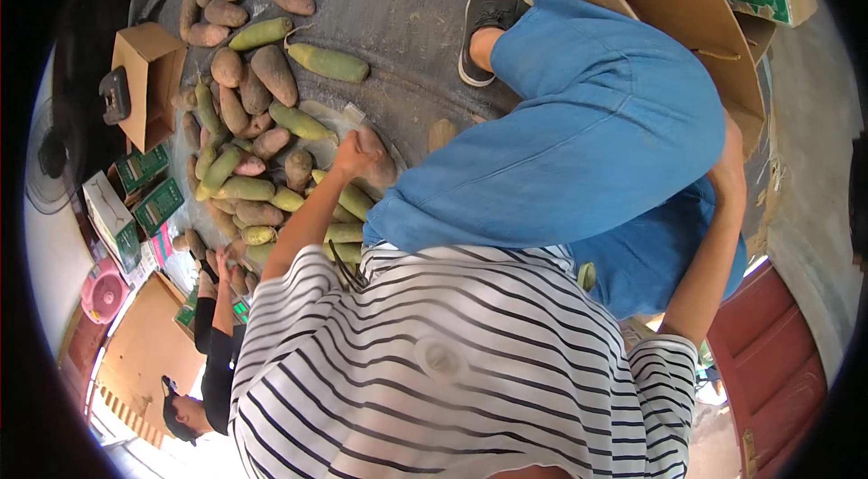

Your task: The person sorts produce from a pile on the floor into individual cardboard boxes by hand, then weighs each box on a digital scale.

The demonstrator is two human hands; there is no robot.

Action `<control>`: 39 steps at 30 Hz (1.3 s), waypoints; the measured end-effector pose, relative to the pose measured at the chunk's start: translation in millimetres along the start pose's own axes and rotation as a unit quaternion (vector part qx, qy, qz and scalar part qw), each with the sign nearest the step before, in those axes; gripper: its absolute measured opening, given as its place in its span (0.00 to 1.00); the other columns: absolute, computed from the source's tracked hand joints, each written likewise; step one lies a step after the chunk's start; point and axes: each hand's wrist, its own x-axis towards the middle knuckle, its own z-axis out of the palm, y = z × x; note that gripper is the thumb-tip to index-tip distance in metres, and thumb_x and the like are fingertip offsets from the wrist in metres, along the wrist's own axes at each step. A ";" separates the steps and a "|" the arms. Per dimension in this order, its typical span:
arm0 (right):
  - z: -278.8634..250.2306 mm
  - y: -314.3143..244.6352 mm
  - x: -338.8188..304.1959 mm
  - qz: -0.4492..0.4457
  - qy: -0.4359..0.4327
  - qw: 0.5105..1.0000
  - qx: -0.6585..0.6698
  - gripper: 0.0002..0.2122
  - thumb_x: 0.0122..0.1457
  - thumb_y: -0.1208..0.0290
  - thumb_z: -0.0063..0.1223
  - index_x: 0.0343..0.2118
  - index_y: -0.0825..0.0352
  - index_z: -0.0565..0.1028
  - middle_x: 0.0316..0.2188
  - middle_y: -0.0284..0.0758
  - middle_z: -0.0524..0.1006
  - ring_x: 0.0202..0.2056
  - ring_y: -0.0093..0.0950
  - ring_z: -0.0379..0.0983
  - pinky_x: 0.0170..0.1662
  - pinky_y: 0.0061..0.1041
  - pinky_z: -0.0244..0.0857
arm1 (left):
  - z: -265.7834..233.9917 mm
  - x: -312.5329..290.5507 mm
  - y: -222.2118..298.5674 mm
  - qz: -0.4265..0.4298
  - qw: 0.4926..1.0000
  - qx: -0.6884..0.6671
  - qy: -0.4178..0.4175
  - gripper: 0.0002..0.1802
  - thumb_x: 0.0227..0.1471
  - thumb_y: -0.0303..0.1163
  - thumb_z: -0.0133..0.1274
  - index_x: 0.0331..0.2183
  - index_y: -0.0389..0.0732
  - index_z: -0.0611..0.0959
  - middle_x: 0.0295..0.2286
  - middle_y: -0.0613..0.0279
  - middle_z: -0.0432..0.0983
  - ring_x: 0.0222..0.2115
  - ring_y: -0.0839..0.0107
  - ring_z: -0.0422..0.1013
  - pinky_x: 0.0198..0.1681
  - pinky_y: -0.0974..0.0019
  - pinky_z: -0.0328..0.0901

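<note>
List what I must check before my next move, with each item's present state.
1. Left hand on the near sweet potato: ok, fingers curled against it.
2. Right hand free: cannot tell, partly hidden behind the knee.
3. Roots sorted by kind: not ok, green radishes lie among other sweet potatoes.
4. Shoe off the roots: ok, apart from them.
5. Co-worker's hand away from your left hand: ok.

Scene is moderately lit; shadows are kept soft. Lower-left and lower-right edges are blown out by white glare. Striped shirt [506,316] is overlaid by a pale, hazy round spot [441,359]. Red panel [768,357] is bowed by fisheye distortion; corners are blacked out.
</note>
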 end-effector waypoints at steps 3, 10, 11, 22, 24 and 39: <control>4.4 10.3 3.6 -0.090 0.051 0.995 -0.008 0.10 0.51 0.73 0.48 0.37 0.67 0.74 0.30 0.41 0.72 0.37 0.42 0.69 0.39 0.35 0.63 | -56.3 -6.2 42.9 0.125 0.970 -0.134 0.158 0.28 0.36 0.38 0.67 0.37 0.36 0.70 0.26 0.67 0.66 0.28 0.75 0.62 0.32 0.70 0.61; 10.5 9.2 2.7 -0.073 0.030 0.995 -0.066 0.09 0.54 0.65 0.50 0.32 0.66 0.74 0.29 0.40 0.72 0.36 0.41 0.70 0.37 0.38 0.63 | -177.2 -73.3 289.1 0.405 0.776 -0.396 0.276 0.23 0.44 0.29 0.62 0.41 0.35 0.70 0.38 0.60 0.71 0.39 0.73 0.68 0.44 0.70 0.63; 10.5 9.7 1.7 -0.065 0.037 0.995 -0.068 0.09 0.54 0.65 0.50 0.32 0.66 0.74 0.29 0.40 0.72 0.36 0.41 0.70 0.37 0.38 0.63 | -180.3 -80.3 320.3 0.446 0.740 -0.416 0.283 0.24 0.44 0.29 0.62 0.42 0.35 0.70 0.39 0.60 0.71 0.40 0.72 0.68 0.45 0.69 0.63; 14.4 10.9 -0.2 -0.083 0.041 0.994 -0.050 0.10 0.55 0.61 0.50 0.30 0.64 0.74 0.27 0.40 0.74 0.34 0.40 0.71 0.36 0.38 0.64 | -105.3 -66.7 472.0 0.535 0.779 -0.300 0.135 0.18 0.50 0.30 0.56 0.43 0.34 0.72 0.38 0.59 0.74 0.41 0.72 0.71 0.44 0.70 0.65; 15.5 10.7 -1.8 -0.088 0.039 0.994 -0.058 0.11 0.55 0.61 0.49 0.30 0.64 0.74 0.27 0.40 0.74 0.33 0.40 0.71 0.36 0.38 0.65 | -113.7 -56.3 438.5 0.518 0.775 -0.323 0.163 0.15 0.53 0.26 0.50 0.44 0.34 0.72 0.41 0.59 0.72 0.43 0.73 0.70 0.46 0.70 0.65; 7.6 0.9 -2.0 -0.070 0.029 0.995 -0.064 0.09 0.53 0.73 0.48 0.38 0.62 0.74 0.27 0.39 0.71 0.35 0.40 0.68 0.37 0.38 0.62 | -72.5 39.5 87.7 0.121 0.969 0.108 0.185 0.16 0.46 0.29 0.51 0.40 0.38 0.75 0.35 0.46 0.73 0.39 0.50 0.70 0.44 0.58 0.64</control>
